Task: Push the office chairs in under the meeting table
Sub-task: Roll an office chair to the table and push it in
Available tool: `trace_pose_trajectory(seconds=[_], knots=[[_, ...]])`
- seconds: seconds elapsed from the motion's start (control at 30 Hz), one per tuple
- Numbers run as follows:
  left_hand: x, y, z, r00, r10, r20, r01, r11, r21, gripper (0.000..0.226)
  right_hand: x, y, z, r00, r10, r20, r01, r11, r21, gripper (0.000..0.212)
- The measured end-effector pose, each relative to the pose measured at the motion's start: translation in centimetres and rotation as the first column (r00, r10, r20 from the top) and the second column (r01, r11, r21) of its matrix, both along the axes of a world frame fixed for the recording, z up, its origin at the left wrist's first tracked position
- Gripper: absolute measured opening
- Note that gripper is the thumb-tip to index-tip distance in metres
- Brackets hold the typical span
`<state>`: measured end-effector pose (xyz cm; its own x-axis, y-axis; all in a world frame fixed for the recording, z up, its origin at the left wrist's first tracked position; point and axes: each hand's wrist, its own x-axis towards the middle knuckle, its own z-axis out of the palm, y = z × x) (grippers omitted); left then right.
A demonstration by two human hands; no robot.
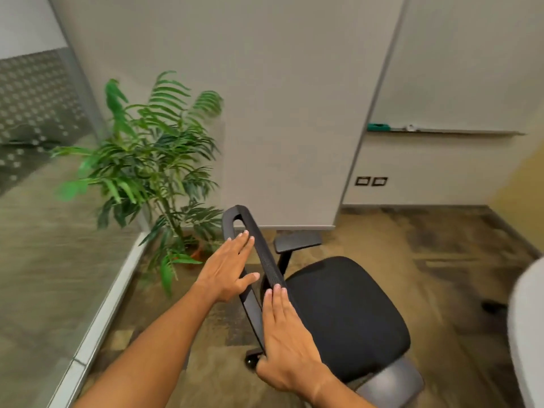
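Observation:
A black office chair (347,313) stands in front of me with its seat toward the right and its backrest rim (253,231) seen edge-on. My left hand (228,269) lies flat against the left side of the backrest, fingers straight and together. My right hand (287,334) rests flat on the lower part of the backrest top, fingers extended. Neither hand is curled around the rim. One armrest (297,241) shows beyond the back, another grey one (391,381) near the bottom. A pale rounded table edge (527,325) shows at the far right.
A potted palm (153,160) stands just left of the chair against a glass partition (38,231) with a white base rail. A wall panel (279,142) and whiteboard tray (441,130) lie behind. A chair castor (252,359) shows on the carpet.

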<state>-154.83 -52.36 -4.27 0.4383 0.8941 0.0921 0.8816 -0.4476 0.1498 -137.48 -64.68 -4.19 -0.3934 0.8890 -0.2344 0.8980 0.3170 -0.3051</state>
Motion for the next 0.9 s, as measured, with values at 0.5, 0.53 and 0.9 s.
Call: trace_pose_trajectory(seconds=[0.5,0.53,0.9], knots=[[2.0,-0.3,-0.9,0.957,-0.257,-0.135,0.256,0.966,-0.029,0.106,5.1,-4.3,1.3,0.911,-0.407,0.069,0.412,0.892,-0.187,0.116],[2.0,-0.4,-0.9,0.959,-0.255,-0.122,0.253,0.967,-0.026,0.105,5.3,-4.5,1.2,0.91,-0.409,0.069,0.415,0.89,-0.191,0.115],[3.0,-0.7,-0.5,0.955,-0.286,-0.076,0.287,0.958,0.002,0.108,5.5,-5.4,-0.2,0.889,-0.45,0.086,0.458,0.873,-0.169,0.109]])
